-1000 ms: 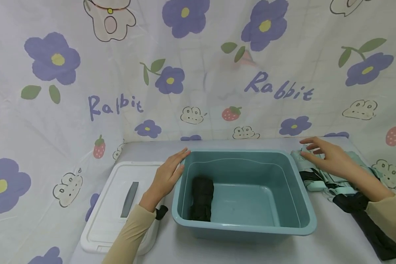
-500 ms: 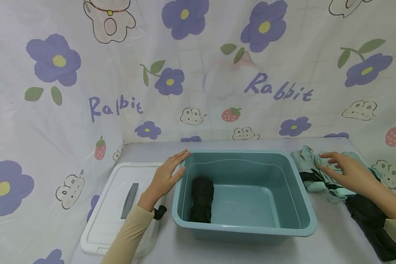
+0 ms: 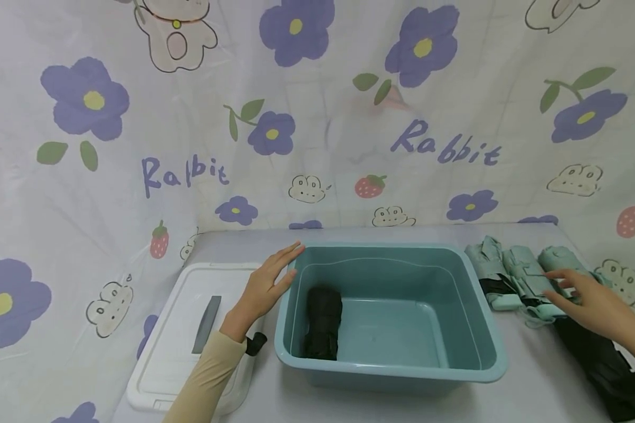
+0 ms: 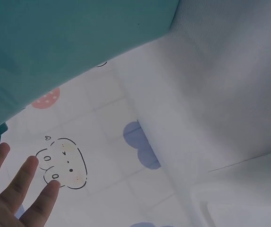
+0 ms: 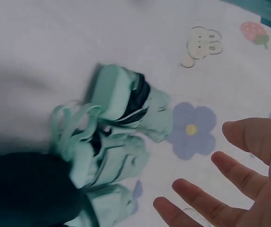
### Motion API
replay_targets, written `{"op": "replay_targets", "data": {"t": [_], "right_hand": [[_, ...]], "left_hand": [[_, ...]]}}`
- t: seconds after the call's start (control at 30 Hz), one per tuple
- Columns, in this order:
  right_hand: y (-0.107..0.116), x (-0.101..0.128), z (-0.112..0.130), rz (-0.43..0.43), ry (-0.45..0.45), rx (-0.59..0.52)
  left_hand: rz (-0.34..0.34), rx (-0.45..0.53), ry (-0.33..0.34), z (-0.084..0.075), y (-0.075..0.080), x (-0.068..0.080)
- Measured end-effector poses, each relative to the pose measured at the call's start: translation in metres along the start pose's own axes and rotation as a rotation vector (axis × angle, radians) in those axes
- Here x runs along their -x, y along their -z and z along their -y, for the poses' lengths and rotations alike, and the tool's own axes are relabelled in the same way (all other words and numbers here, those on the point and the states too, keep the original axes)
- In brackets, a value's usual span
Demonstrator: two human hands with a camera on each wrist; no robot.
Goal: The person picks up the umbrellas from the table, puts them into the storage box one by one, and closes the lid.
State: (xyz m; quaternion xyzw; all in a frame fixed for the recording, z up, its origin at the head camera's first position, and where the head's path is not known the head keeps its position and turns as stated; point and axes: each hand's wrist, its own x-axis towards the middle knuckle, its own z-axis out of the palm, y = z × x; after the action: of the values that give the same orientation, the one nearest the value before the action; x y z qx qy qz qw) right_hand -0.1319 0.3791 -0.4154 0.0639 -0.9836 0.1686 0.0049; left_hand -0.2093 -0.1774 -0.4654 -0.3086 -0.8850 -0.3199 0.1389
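My left hand (image 3: 267, 285) lies against the left rim of a blue-green plastic bin (image 3: 391, 369), its fingers straight. Inside the bin, a folded black umbrella (image 3: 323, 323) rests along the left wall. My right hand (image 3: 595, 305) is held over the right side of the table, fingers extended and holding nothing. Near and below it are three folded mint-green umbrellas, side by side: a left one (image 3: 488, 261), a middle one (image 3: 526, 270) and a right one (image 3: 560, 258) partly hidden by the hand. The right wrist view shows their handles and a looped strap (image 5: 67, 125).
A white lid (image 3: 156, 376) with a grey handle (image 3: 207, 324) lies left of the bin, partly under my left forearm. A long black folded item (image 3: 592, 364) lies at the right, in front of the green umbrellas. A patterned curtain (image 3: 338, 135) stands behind the table.
My right hand has moved right and toward me, from over the left green umbrella to beside the right one, uncovering the row. My left hand stays on the bin's rim.
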Motion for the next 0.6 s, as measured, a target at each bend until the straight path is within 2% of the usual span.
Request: {"op": "replay_targets", "data": {"t": [0.27, 0.6], "right_hand": [[-0.015, 0.011, -0.023, -0.052, 0.002, 0.074], [-0.031, 0.019, -0.049, -0.058, -0.003, 0.177]], "left_hand": [[0.01, 0.022, 0.014, -0.002, -0.001, 0.0], [0.007, 0.029, 0.025, 0.0, -0.002, 0.001]]}}
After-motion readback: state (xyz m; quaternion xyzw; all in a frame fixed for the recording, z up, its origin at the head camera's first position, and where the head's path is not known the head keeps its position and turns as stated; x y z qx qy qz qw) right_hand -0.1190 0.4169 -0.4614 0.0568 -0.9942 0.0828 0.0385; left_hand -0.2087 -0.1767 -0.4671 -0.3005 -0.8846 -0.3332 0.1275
